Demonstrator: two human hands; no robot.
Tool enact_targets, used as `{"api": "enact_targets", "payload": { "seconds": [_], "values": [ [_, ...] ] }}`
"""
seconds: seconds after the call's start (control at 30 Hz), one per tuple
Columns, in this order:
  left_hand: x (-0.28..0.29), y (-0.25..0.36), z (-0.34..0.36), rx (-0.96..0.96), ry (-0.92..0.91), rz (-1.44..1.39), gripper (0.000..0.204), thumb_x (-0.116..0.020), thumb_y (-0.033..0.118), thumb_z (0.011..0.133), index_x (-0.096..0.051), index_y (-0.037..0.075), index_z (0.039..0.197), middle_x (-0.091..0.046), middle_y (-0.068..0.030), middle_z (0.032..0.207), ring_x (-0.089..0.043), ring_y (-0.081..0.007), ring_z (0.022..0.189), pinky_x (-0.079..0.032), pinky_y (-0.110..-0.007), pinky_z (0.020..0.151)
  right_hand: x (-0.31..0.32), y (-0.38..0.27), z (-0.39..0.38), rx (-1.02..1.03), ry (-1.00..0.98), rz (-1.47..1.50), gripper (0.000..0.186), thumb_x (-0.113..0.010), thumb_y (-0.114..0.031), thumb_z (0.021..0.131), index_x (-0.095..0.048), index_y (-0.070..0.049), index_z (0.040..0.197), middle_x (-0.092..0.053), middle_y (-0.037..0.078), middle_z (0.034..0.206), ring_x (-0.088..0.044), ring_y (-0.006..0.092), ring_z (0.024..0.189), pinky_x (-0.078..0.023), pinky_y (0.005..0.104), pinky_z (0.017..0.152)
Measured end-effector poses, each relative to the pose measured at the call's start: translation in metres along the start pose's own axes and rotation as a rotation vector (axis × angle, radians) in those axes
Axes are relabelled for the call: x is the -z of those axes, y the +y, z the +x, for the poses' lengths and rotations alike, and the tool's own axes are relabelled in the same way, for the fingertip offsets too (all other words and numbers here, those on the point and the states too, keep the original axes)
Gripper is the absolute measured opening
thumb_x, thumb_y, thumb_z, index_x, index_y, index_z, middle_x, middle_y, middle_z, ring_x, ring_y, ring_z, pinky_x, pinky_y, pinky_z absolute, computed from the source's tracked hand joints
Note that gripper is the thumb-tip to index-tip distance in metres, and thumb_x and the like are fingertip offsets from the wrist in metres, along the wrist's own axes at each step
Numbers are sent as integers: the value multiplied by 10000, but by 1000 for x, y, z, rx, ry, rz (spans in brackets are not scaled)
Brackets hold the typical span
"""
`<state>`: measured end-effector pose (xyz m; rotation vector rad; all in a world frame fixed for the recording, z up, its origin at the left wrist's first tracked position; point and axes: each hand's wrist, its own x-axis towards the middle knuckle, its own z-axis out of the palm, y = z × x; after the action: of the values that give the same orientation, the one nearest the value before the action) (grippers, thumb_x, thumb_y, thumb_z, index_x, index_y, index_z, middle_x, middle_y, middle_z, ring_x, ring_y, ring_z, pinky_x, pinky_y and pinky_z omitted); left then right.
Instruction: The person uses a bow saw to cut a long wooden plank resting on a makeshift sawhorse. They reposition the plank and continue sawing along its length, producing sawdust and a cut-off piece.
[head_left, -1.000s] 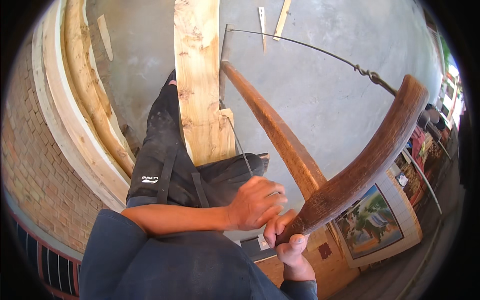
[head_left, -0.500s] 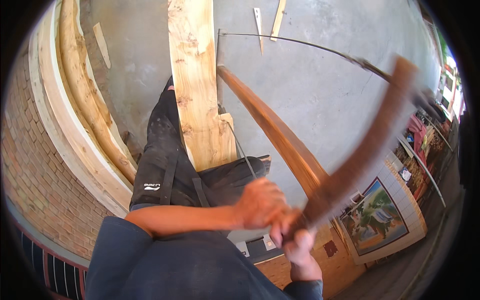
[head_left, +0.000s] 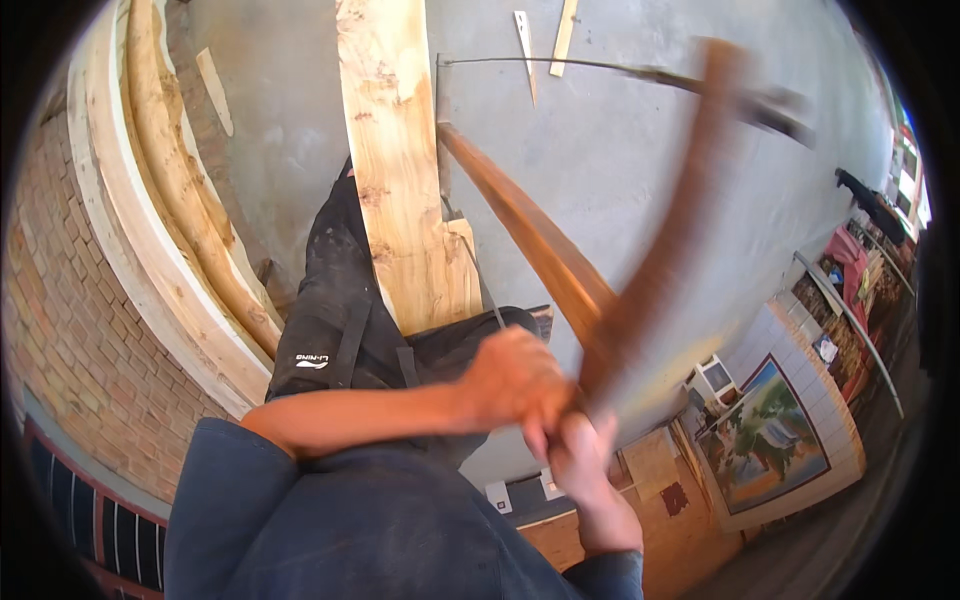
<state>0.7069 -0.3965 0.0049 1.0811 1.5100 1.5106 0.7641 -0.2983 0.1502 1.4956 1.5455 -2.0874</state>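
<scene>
A wooden frame saw spans the view in front of me. Its curved near end bar (head_left: 668, 235) is blurred, and my left hand (head_left: 512, 385) and my right hand (head_left: 583, 455) are closed around its lower end, close together. From near my left hand the thin blade (head_left: 484, 283) runs to the right edge of a pale wooden board (head_left: 392, 190), beside a partly cut offcut (head_left: 462, 268). An orange-brown stretcher beam (head_left: 530, 235) joins the end bars, with a dark tension wire (head_left: 590, 64) above it. My legs in black trousers (head_left: 335, 285) are against the board's near end.
Long pale timber planks (head_left: 150, 250) lie along the brick paving (head_left: 70, 320) at left. Thin wood scraps (head_left: 564, 38) rest on the grey floor (head_left: 640, 140). A painted picture panel (head_left: 765, 435) and a pale pole (head_left: 850, 330) are at right.
The saw has swung, with its near end bar's top moving left and away from me. Both hands shifted slightly left, still gripping it. The board stays nearly in place.
</scene>
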Motion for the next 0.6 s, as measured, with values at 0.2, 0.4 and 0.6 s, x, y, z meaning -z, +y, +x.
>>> {"api": "enact_targets", "payload": {
  "seconds": [0.2,0.4,0.6],
  "values": [
    [-20,3,4,-89,83,37,327,-682,411,728,-541,117,699,-553,-63,758,-612,-311,812,-474,-450,736,0,0,-5,64,97,108,615,-535,-603,1049,-392,-116,703,-445,27,526,-403,124,429,-313,280,395],
    [15,-99,13,250,-200,36,347,-810,410,650,-592,159,751,-629,-29,793,-623,-305,876,-451,-428,821,-16,66,107,15,110,51,532,-447,-408,1121,-452,-81,701,-505,28,558,-436,107,460,-335,277,443],
    [-6,46,0,67,35,-108,148,-646,292,905,-678,159,848,-681,-27,859,-658,-264,854,-505,-410,805,11,-15,-32,127,-78,31,557,-537,-556,1040,-402,-111,734,-503,28,538,-424,125,439,-357,267,438]
  ]
}}
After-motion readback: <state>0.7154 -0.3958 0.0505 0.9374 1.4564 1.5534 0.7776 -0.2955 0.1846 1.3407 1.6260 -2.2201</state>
